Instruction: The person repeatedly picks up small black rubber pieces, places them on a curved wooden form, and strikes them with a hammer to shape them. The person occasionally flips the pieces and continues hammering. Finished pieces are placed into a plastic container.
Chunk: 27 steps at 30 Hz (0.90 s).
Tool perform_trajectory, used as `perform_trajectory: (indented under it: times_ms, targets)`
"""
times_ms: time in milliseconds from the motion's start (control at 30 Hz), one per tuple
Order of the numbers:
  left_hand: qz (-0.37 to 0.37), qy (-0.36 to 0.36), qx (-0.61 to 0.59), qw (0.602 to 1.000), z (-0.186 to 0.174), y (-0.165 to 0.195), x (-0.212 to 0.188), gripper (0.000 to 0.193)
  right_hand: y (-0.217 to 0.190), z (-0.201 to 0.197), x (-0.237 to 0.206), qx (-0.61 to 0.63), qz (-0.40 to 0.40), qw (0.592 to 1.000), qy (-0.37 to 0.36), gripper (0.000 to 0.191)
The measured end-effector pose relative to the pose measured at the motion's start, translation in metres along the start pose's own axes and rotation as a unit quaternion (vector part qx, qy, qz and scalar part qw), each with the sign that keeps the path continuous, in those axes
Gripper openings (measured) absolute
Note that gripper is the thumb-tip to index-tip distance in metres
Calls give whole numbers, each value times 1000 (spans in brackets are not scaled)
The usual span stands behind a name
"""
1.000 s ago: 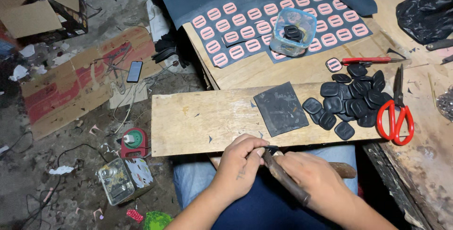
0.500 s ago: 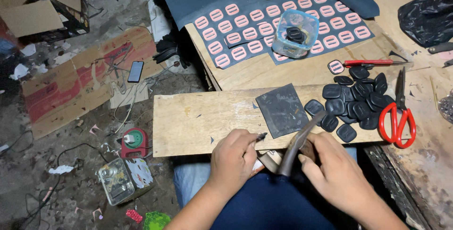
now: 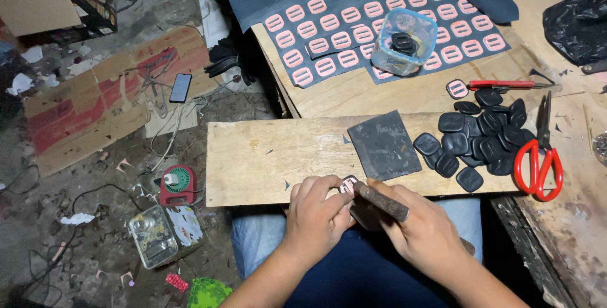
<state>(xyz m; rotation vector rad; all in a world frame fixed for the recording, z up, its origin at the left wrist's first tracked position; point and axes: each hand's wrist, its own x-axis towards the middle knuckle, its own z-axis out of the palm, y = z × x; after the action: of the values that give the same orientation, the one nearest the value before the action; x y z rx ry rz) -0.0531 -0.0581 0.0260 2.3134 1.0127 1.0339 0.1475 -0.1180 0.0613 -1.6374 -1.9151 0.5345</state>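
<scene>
My left hand (image 3: 316, 213) pinches a small pink-faced buckle-shaped piece (image 3: 348, 185) at the near edge of a wooden board (image 3: 265, 156) lying across my lap. My right hand (image 3: 423, 229) grips a dark, rusty rod-like tool (image 3: 382, 200); its tip touches the piece. On the board just beyond lie a dark grey square sheet (image 3: 382, 145) and a pile of several black rounded pieces (image 3: 484, 140).
Red-handled scissors (image 3: 540, 159) lie right of the pile. Farther back, a dark sheet (image 3: 379, 27) carries rows of pink pieces, a clear plastic tub (image 3: 404, 42) and a red-handled tool (image 3: 502, 84). Floor at left holds cardboard, cables, a phone (image 3: 181, 87).
The tool swung from low over my lap, up over the board, and now its tip rests on the small piece in my left hand. Both hands stayed at the board's near edge.
</scene>
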Motion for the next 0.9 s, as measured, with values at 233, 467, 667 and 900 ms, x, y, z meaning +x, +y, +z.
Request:
perform_trajectory:
  times_ms: [233, 467, 667, 900]
  targets:
    - [-1, -10, -8, 1000, -3, -1, 3, 19, -5, 12, 22, -5, -76, 996, 40, 49]
    - [4, 5, -9, 1000, -5, 4, 4, 21, 11, 10, 14, 78, -10, 995, 60, 31]
    - [-4, 15, -23, 1000, -2, 1, 5, 16, 6, -11, -8, 63, 47, 996, 28, 54]
    - [-373, 36, -464, 803, 14, -6, 11, 21, -9, -41, -22, 147, 58, 986, 42, 34]
